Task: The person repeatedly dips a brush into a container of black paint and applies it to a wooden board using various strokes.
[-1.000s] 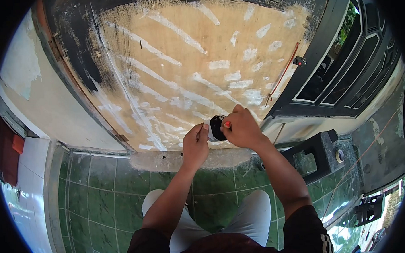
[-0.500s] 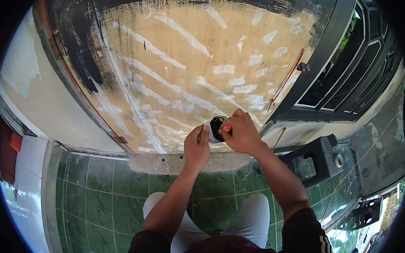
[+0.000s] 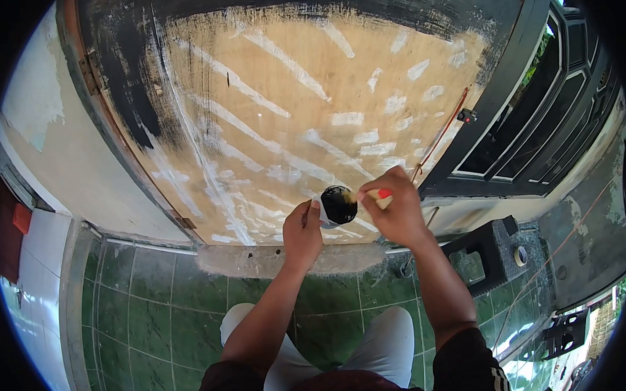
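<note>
I hold a small paint can [image 3: 339, 204] in my left hand [image 3: 302, 232], fingers wrapped on its pale side from the left and below, so that its dark open mouth faces up and toward me, just in front of the lower edge of the scraped wooden door [image 3: 310, 106]. My right hand [image 3: 396, 210] is closed on a paintbrush [image 3: 372, 194]: its pale handle with a red mark runs roughly level, from my fingers on the right toward the can on the left, and its working end sits at or just inside the can's right rim; whether the bristles are in the paint I cannot tell, since the mouth is all black. So the two hands are close together but not touching, the can between them and nearer my left, the brush's long axis pointing left into it. The door stands straight ahead of both hands, its bare tan face streaked with white filler, black paint left around the edges and hinges [image 3: 88, 65] on the left side. The right hand is the one nearer the door's right edge and the dark metal frame [image 3: 508, 71]. Below my arms lie the concrete threshold [image 3: 287, 258] and the green tiled floor [image 3: 158, 297], with my knees [image 3: 393, 330] over it.
</note>
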The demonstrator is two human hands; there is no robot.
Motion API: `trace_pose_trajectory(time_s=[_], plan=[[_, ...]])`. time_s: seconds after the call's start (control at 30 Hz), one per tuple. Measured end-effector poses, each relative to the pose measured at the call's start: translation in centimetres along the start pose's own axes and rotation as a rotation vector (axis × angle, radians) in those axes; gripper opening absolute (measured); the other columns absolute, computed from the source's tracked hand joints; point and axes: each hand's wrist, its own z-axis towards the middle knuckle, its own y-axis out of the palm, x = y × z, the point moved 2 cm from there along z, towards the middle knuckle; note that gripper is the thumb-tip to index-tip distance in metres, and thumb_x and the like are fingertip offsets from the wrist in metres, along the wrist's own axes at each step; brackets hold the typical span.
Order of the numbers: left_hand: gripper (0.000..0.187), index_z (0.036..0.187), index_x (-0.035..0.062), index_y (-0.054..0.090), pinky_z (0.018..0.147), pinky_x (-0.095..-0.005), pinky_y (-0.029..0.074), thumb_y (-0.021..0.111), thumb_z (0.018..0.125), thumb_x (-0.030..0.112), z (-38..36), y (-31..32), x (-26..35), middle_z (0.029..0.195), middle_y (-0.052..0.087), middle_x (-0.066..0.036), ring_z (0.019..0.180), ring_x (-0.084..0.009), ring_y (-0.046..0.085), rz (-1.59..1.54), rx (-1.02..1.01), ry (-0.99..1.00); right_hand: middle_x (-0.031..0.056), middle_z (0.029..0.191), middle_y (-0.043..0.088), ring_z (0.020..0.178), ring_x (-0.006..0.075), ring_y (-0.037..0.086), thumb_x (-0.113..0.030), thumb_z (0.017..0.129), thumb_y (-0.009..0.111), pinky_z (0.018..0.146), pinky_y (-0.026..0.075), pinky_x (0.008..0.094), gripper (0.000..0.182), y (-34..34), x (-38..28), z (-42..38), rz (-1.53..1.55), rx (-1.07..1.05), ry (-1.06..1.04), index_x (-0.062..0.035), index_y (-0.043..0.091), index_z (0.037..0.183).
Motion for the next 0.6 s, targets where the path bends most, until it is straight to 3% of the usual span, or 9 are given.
trace_pose_trajectory(time_s=[0.1,0.2,0.3,0.43,0.53,0.6], plan=[[0.037,0.112,-0.0052,0.067,0.082,-0.0276,0.053,0.053,0.109,0.029,-0.1,-0.1,0.6,0.095,0.069,-0.006,0.089,-0.0106,0.064,0.031,0.009,-0.032,0.011,0.081,0.07,0.086,0.0282,0.058,-0.008,0.079,0.081,0.077,0.048,0.0386,0.01,1.4,1.2,-0.8,0.021,-0.02,-0.054,-0.0054,0.076,0.087],[0.038,0.11,-0.0059,0.068,0.074,-0.0288,0.051,0.053,0.108,0.029,0.0,0.1,0.5,0.085,0.07,-0.008,0.076,-0.0133,0.064,-0.037,0.071,0.011,0.0109,0.081,0.07,0.086,0.029,0.059,-0.009,0.079,0.081,0.077,0.048,0.04,0.01,1.3,1.1,-1.0,0.036,0.023,-0.051,-0.0052,0.076,0.087],[0.037,0.11,-0.0059,0.068,0.074,-0.0289,0.052,0.053,0.108,0.028,0.2,-0.3,0.2,0.085,0.07,-0.008,0.077,-0.0128,0.064,-0.054,0.057,0.006,0.0097,0.081,0.072,0.083,0.0293,0.059,-0.011,0.08,0.082,0.075,0.049,0.04,0.009,2.5,1.8,-1.4,0.01,-0.049,-0.087,-0.0055,0.076,0.084],[0.037,0.11,-0.0061,0.068,0.073,-0.0285,0.052,0.054,0.108,0.028,0.4,-0.6,-0.1,0.086,0.07,-0.008,0.078,-0.0123,0.064,-0.071,0.087,0.013,0.009,0.082,0.073,0.082,0.0278,0.06,-0.01,0.081,0.081,0.075,0.049,0.0391,0.009,1.6,0.7,-1.9,0.104,0.166,-0.028,-0.0054,0.075,0.085],[0.037,0.111,-0.0067,0.068,0.073,-0.0282,0.053,0.054,0.108,0.028,0.2,-1.0,-0.3,0.088,0.07,-0.008,0.08,-0.0118,0.064,-0.073,0.087,-0.013,0.0094,0.085,0.074,0.085,0.0273,0.06,-0.008,0.081,0.081,0.078,0.049,0.039,0.01,3.1,1.9,-2.3,0.083,0.036,-0.044,-0.0041,0.075,0.088],[0.037,0.112,-0.0072,0.067,0.075,-0.0277,0.053,0.054,0.108,0.027,0.2,-1.0,-0.1,0.091,0.07,-0.008,0.082,-0.0117,0.065,-0.076,0.092,-0.032,0.009,0.084,0.074,0.083,0.0271,0.062,-0.007,0.081,0.081,0.077,0.049,0.0385,0.01,2.4,1.9,-2.6,0.115,0.145,-0.069,-0.0052,0.075,0.088]])
